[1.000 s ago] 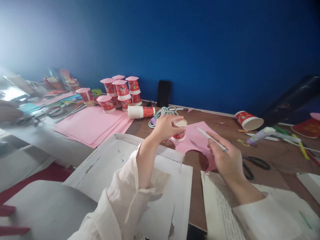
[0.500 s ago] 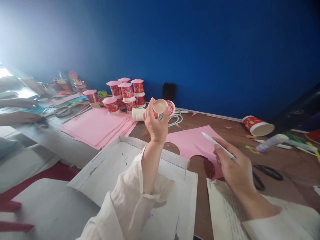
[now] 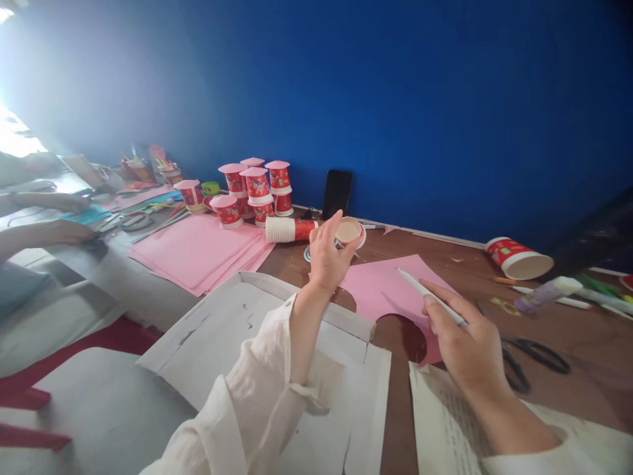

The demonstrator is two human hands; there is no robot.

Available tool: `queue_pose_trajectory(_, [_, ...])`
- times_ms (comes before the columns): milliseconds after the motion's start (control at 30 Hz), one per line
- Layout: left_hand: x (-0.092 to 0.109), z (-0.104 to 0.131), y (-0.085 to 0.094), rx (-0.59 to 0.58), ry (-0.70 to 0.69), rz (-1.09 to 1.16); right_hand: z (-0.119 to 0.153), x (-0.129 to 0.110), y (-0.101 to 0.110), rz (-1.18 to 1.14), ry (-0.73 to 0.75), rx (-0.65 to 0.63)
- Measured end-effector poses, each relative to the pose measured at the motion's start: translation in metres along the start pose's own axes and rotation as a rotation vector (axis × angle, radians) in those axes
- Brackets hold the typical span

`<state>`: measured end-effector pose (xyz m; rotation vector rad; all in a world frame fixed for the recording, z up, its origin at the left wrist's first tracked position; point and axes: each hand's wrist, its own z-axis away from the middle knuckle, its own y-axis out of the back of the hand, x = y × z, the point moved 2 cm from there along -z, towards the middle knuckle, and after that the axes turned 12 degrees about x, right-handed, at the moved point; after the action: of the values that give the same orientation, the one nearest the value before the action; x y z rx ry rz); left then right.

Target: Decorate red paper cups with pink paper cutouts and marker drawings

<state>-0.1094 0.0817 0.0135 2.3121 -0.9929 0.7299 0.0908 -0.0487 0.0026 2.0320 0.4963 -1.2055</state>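
Note:
My left hand (image 3: 329, 257) is closed around a red paper cup (image 3: 347, 229), its pale inside facing me, held above the back of the table. Behind it shows a bit of another round, white-rimmed thing, mostly hidden. In my right hand (image 3: 467, 340) a white marker (image 3: 420, 285) is gripped like a pen, its tip pointing up and left. Below the tip lies a pink paper sheet (image 3: 380, 280) with rounded pieces cut out of its near edge. A nested stack of paper cups (image 3: 281, 229) lies on its side left of my left hand.
Several pink-topped red cups (image 3: 257, 187) stand stacked near the blue wall, beside pink sheets (image 3: 198, 247). A phone (image 3: 337, 191) leans there. A white box lid (image 3: 232, 343) lies in front. Right: scissors (image 3: 539, 355), a glue stick (image 3: 548, 293), a tipped cup (image 3: 517, 257). Another person's hands (image 3: 69, 231) work at left.
My left hand has moved right and slightly down with the cup, baring more of the nested cup stack. My right hand keeps the marker over the pink sheet. The view has shifted slightly.

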Motion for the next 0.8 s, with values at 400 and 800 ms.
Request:
queue_pose_trajectory(400, [-0.007, 0.005, -0.012, -0.119, -0.05, -0.05, -0.003, 0.006, -0.001, -0.012, -0.002, 0.005])
queue_pose_trajectory(800, [-0.013, 0.003, -0.015, -0.139, -0.088, -0.123, -0.003, 0.013, -0.003, -0.036, -0.005, 0.013])
